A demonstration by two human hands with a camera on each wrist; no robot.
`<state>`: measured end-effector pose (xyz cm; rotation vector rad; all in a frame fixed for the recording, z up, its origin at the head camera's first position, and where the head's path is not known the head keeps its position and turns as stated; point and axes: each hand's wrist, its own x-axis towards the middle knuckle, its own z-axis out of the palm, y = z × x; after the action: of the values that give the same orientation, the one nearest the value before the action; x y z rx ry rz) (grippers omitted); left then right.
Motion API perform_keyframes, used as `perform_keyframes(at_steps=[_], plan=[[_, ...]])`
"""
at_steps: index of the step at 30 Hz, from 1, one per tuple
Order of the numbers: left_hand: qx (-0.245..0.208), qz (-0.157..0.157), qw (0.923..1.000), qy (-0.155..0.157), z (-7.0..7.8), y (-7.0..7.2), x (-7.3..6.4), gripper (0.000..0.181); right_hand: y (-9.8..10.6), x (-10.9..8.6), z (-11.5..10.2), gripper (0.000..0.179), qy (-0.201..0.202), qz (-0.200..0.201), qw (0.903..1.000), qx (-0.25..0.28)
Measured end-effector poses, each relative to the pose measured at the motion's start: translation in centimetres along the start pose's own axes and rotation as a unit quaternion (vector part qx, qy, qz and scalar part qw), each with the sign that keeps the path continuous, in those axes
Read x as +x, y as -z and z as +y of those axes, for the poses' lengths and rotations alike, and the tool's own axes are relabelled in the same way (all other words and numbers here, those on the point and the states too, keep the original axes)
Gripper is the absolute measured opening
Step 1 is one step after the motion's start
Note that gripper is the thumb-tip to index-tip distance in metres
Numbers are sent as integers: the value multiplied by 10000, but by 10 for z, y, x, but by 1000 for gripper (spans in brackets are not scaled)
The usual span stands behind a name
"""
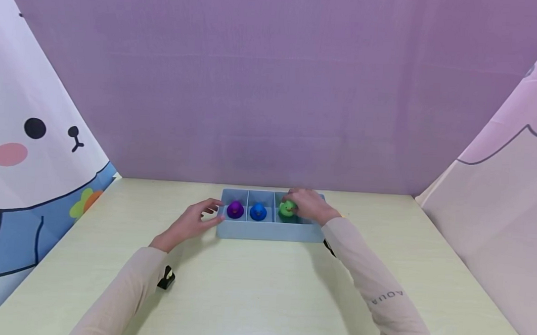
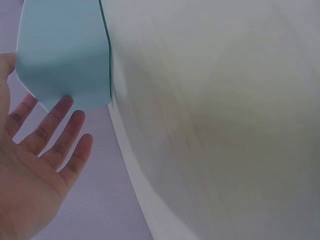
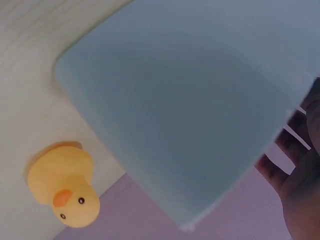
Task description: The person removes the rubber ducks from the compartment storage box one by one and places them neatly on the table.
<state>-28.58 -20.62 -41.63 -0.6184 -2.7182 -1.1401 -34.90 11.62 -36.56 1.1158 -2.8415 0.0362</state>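
A light blue tray (image 1: pixel 265 231) with divided compartments sits near the table's back edge. A purple rubber duck (image 1: pixel 235 210) is in its leftmost compartment, and a blue rubber duck (image 1: pixel 258 212) in the one beside it. My right hand (image 1: pixel 311 205) reaches down into the third compartment, fingers curled at a green rubber duck (image 1: pixel 287 209), which it grips. The tray's wall hides that duck in the right wrist view. At the tray's left end, my left hand (image 1: pixel 193 219) rests with fingers spread and loosely bent; its fingertips (image 2: pixel 65 101) are by the end wall.
A yellow rubber duck (image 3: pixel 65 185) stands on the table just off the tray's right end, mostly hidden by the right arm in the head view. Behind the table (image 1: pixel 253 293) rises a purple cloth (image 1: pixel 272 87); printed cloths hang at both sides.
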Motion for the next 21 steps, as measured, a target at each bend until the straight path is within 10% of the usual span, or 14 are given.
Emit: perform_keyframes(at_steps=[21], plan=[[-26,-24,10000,64,2,1,-1,47,33,-7,2,30,259,354,9987,-245]])
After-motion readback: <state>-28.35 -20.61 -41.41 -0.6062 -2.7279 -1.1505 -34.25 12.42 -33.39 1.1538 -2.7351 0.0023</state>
